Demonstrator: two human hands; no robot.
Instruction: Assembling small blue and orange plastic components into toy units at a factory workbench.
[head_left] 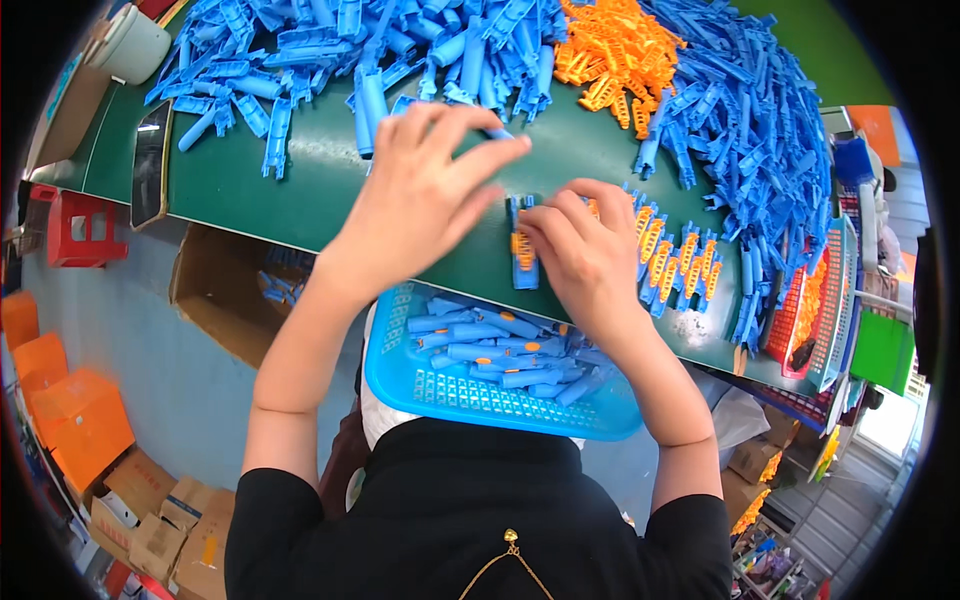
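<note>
My left hand [415, 190] is raised over the green table, fingers curved and apart, just in front of the heap of blue plastic parts [470, 55]. A bit of blue shows behind its fingertips; I cannot tell whether they touch it. With bunched fingertips, my right hand [590, 245] grips the edge of a blue half-shell part [525, 272] lying on the table, an orange toothed strip set inside it. Beside that hand lies a row of similar blue half-shells with orange strips [685, 265]. A blue basket [400, 385] below the table edge holds several joined blue pieces with orange spots.
A pile of orange toothed strips [615, 50] lies between the blue heaps, with the right heap [755, 140] spreading to the table's edge. A phone [151, 165] rests at left. Red basket [790, 315] at right; open cardboard box [215, 290] and red stool [85, 230] at left.
</note>
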